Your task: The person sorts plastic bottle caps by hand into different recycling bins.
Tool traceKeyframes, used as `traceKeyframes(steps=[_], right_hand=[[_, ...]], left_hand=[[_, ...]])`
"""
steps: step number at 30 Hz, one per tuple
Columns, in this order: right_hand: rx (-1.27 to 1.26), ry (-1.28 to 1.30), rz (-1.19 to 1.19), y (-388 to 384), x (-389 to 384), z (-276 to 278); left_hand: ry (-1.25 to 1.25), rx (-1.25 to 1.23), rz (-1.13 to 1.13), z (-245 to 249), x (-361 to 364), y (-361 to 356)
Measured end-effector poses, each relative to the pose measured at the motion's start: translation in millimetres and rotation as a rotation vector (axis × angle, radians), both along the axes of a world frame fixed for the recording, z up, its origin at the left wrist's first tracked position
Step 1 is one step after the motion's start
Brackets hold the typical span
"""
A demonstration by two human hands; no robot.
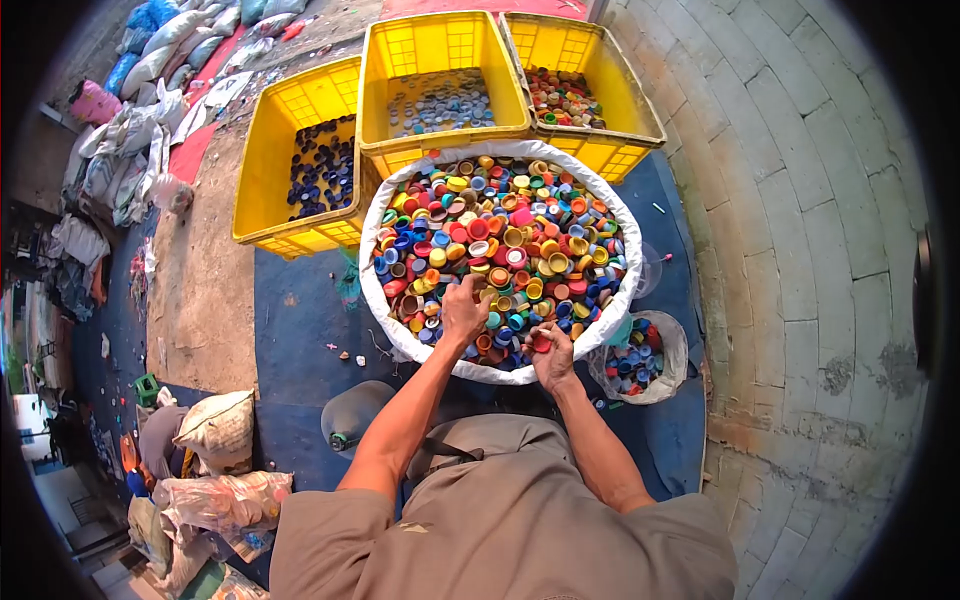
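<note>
Caps (500, 230) in many colours, too many to count, fill one wide white sack (368, 290) that stands in the middle of a blue mat (300, 320), right in front of a seated person. Both of the person's bare hands work at the sack's near edge. The left hand (463, 310) reaches down into the heap with its fingers bunched together; whether they grip a cap cannot be told. The right hand (552, 355), just beside it at the rim, pinches one red cap (541, 343) between thumb and fingers.

Three yellow crates (430, 45) stand in a row at the mat's far edge, touching the sack. The left one holds dark blue caps, the middle one pale grey-blue caps, and the right one a mix of red, green and orange.

One small clear bag (678, 345) of mixed caps sits at the mat's right edge, against the sack and near the grey paving (800, 250). One greenish bottle (355, 410) lies on the mat by the person's left arm.
</note>
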State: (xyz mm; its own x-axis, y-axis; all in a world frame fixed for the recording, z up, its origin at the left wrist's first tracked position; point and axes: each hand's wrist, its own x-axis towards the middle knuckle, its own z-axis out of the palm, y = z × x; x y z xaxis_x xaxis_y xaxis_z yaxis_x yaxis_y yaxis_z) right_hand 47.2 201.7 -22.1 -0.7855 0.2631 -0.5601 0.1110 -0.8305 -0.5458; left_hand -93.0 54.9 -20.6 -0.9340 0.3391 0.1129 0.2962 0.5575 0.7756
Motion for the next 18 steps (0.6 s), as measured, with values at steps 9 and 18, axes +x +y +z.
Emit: traceKeyframes(steps=[9, 18], right_hand=[[0.043, -0.047, -0.077, 12, 36, 14], [0.106, -0.065, -0.02, 16, 36, 8]], left_hand=[[0.083, -0.154, -0.108, -22, -28, 30], [-0.189, 0.191, 0.024, -24, -30, 33]])
